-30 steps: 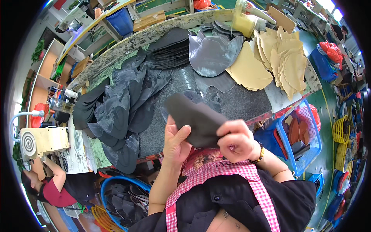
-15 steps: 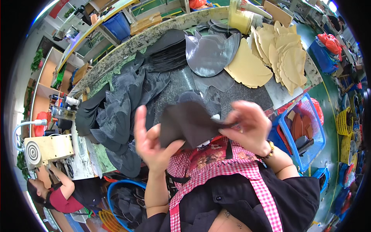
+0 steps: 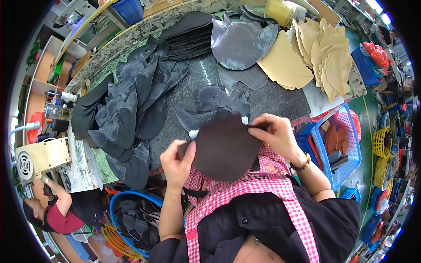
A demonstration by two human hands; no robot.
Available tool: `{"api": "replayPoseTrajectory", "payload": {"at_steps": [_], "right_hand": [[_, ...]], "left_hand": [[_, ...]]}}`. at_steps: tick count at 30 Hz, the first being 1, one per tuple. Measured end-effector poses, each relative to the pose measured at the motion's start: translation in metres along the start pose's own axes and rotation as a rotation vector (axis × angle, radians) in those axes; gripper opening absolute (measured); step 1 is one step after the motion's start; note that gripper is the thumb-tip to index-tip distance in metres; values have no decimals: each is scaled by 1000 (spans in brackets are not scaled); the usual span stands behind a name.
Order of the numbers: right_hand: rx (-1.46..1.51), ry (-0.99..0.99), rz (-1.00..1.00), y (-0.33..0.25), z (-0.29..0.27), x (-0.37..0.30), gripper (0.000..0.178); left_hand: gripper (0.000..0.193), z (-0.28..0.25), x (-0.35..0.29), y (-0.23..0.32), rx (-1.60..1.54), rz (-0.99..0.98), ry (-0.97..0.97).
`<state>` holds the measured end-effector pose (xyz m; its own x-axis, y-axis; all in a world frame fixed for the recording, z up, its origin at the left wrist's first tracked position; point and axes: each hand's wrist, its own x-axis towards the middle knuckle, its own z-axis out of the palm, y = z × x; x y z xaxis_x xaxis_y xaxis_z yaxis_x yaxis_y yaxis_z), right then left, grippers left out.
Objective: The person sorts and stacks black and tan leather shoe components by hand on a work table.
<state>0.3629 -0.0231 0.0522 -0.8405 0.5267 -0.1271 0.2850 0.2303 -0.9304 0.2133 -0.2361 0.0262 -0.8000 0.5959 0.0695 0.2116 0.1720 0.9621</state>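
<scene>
A dark brown-black cut piece of leather-like sheet point(image 3: 226, 147), rounded at its near end, is spread between my hands above the table's near edge. My left hand point(image 3: 176, 160) pinches its left corner between thumb and fingers. Its right corner is pinched by my right hand point(image 3: 276, 135), with a beaded bracelet on that wrist. Just beyond the sheet, a dark translucent cut piece point(image 3: 212, 98) lies on the grey work surface point(image 3: 175, 131). Two small white bits show beside the sheet's upper corners; I cannot tell what they belong to.
Piled dark cut pieces point(image 3: 131, 87) lie left, a dark stack point(image 3: 186, 39) behind, and clear sheets point(image 3: 243, 44) beside tan pieces point(image 3: 326, 52). A yellowish container point(image 3: 278, 12) stands at the back. Blue baskets point(image 3: 326, 149) flank me. Another person point(image 3: 57, 212) works at left.
The sheet was folded and blurred between my moving hands; now it is opened out flat. My right hand has come lower and closed on its corner, and my left fingers have closed too.
</scene>
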Motion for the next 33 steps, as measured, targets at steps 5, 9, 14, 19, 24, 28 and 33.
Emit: {"api": "replayPoseTrajectory", "payload": {"at_steps": [5,9,14,19,24,28,33], "right_hand": [[-44,143,-114,42,12,41,25],[-154,157,-78,47,8,54,29],[-234,141,-53,30,8,60,35],[-305,146,-56,33,13,60,43],[-693,149,-523,-3,35,49,60],[-873,-411,-663,11,63,29,92],[-813,-322,-747,7,63,36,85]], "left_hand": [[15,9,30,-30,108,-29,-75],[14,14,30,-31,77,-4,-44],[13,17,34,-35,91,-13,65],[21,15,37,-31,125,-112,39],[21,8,42,-23,385,-155,-54],[22,8,51,-3,926,42,197],[38,3,31,-21,1005,494,-202]]}}
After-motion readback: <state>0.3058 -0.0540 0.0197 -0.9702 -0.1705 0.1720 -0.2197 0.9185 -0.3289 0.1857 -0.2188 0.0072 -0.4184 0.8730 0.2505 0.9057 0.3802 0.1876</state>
